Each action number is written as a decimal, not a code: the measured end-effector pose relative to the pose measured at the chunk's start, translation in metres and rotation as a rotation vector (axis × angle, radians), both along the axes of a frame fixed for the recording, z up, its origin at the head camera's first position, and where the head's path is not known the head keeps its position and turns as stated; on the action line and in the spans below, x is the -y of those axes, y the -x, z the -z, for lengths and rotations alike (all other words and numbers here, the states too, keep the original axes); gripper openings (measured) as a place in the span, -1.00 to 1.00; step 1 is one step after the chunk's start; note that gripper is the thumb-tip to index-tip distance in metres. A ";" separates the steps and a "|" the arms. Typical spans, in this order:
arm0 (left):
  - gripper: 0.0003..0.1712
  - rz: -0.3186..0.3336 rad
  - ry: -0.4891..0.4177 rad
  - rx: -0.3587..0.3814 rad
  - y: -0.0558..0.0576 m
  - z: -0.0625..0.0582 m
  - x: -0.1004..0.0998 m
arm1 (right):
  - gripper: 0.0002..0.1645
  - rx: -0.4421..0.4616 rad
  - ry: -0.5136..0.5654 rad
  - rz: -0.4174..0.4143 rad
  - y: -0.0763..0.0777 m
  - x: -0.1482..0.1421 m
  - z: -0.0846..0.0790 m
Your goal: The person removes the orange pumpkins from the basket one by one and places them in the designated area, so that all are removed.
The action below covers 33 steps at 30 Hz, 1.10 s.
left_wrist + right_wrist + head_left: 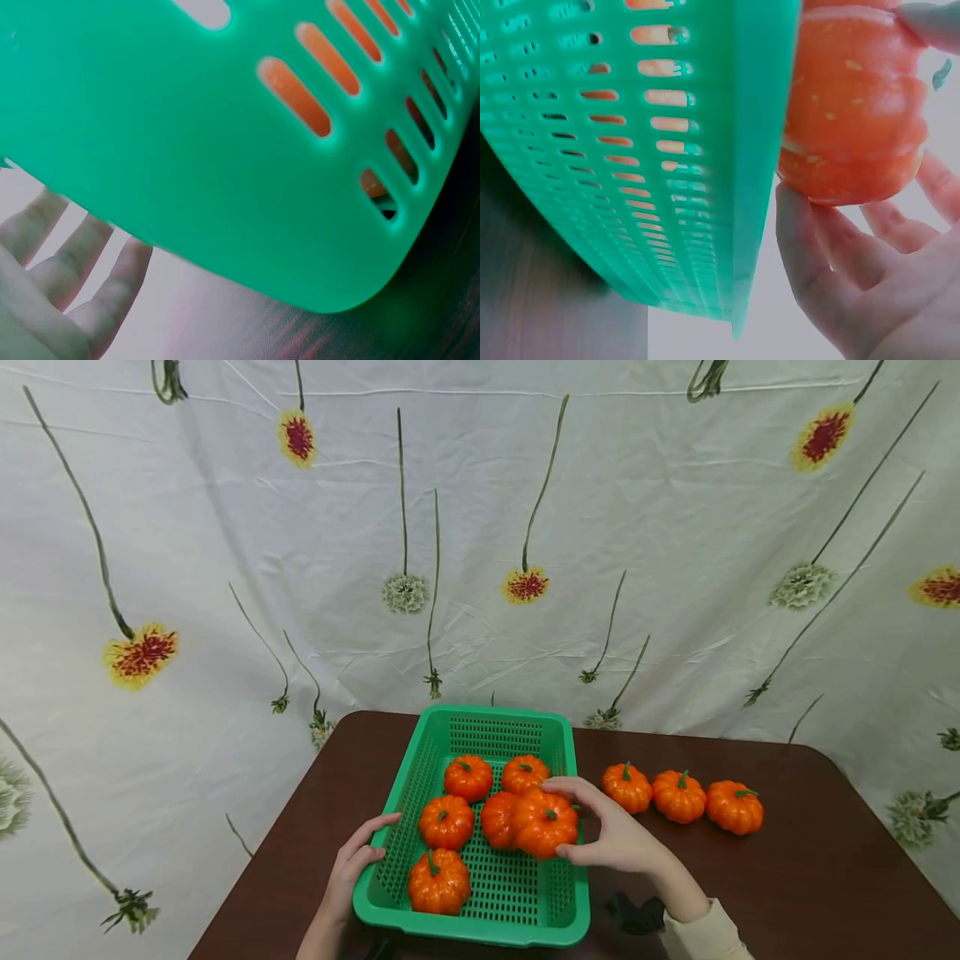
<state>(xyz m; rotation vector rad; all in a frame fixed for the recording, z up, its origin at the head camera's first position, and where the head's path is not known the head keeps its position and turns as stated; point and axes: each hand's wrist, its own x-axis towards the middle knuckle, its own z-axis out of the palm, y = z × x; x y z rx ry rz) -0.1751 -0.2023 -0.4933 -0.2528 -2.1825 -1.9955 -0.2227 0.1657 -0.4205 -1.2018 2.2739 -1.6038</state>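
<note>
My right hand (618, 835) grips a small orange pumpkin (545, 823) with a green stem above the right side of a green plastic basket (551, 935). In the right wrist view, fingers and thumb are around this pumpkin (855, 105), beside the basket's rim (761, 150). My left hand (351, 868) rests at the basket's left rim, its fingers fairly straight. From the left wrist, fingertips meet the rim and are partly hidden by the basket wall (172, 157). Several similar pumpkins lie inside, among them one at the front left (439, 882) and one at the back (468, 778).
A row of three pumpkins (678, 797) sits on the dark brown table (817, 877) to the right of the basket. A black object (636, 913) lies near my right forearm. Behind the table hangs a white cloth (465, 635) with a flower print.
</note>
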 end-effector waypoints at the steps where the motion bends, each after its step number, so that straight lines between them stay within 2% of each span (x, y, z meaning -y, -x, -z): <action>1: -0.49 0.000 0.007 -0.007 0.000 0.000 0.000 | -0.21 -0.001 -0.003 0.020 -0.001 -0.002 -0.001; 5: -0.49 -0.004 0.015 -0.015 0.000 0.000 0.000 | -0.23 -0.006 0.000 0.073 -0.003 -0.008 -0.002; 15: -0.49 0.003 -0.033 0.009 0.000 -0.001 -0.001 | -0.22 0.067 0.041 0.176 -0.005 -0.030 0.003; 23: -0.49 0.003 -0.052 0.019 0.000 -0.002 -0.002 | -0.23 0.123 0.022 0.324 -0.010 -0.049 0.009; 33: -0.48 -0.015 -0.037 0.030 0.001 -0.002 -0.002 | -0.22 0.186 -0.026 0.431 -0.013 -0.068 0.019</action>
